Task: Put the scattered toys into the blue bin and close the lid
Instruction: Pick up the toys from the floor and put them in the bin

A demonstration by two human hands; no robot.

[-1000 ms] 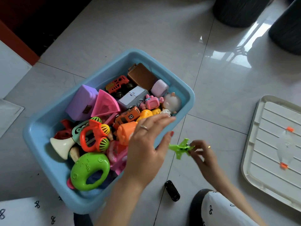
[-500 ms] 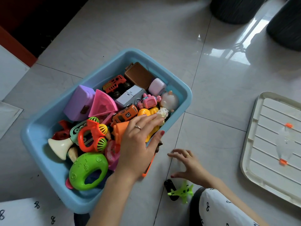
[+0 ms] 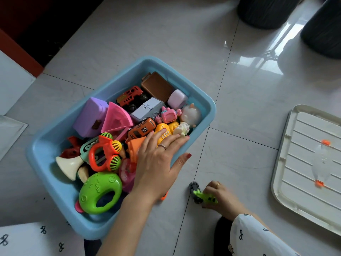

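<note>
Blue bin on tiled floor, lid off, packed with toys: purple case, pink wedge, red truck, brown box, grey fridge toy, orange car, orange rattle, green ring toy, cream horn. Left hand flat and spread wide on top of toys at near-right side of bin, palm down, fingers over orange cone and yellow toy, thumb out past bin rim; gripping nothing visibly. Ring on one finger. Right hand low at floor right of bin, fingers curled on green toy plane, holding it. Small black toy on floor, touching or just behind plane, partly hidden. White lid flat on floor well right of bin, orange clips on it. Two dark round objects at top edge. White patterned sleeve at bottom right.
</note>
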